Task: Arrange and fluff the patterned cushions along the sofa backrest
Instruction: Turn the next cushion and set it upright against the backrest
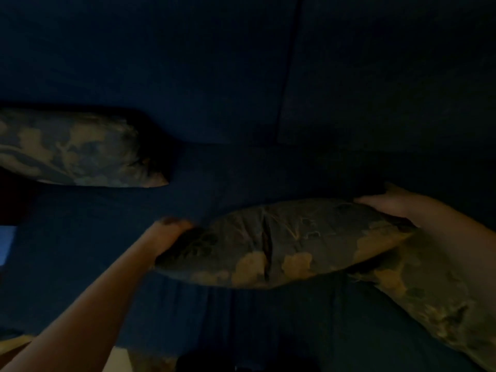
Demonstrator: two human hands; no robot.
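Observation:
The scene is very dark. A patterned cushion (281,245) with pale floral blotches is held edge-up above the dark blue sofa seat (188,200). My left hand (171,232) grips its left end and my right hand (386,202) grips its upper right end. A second patterned cushion (72,149) leans at the far left against the sofa backrest (161,63). A third patterned cushion (434,299) lies at the lower right, partly under the held one and my right forearm.
A vertical seam (288,76) splits the backrest into two panels. A pale patch of floor (6,245) shows at the left edge, and a light-coloured surface (118,358) shows below the sofa front.

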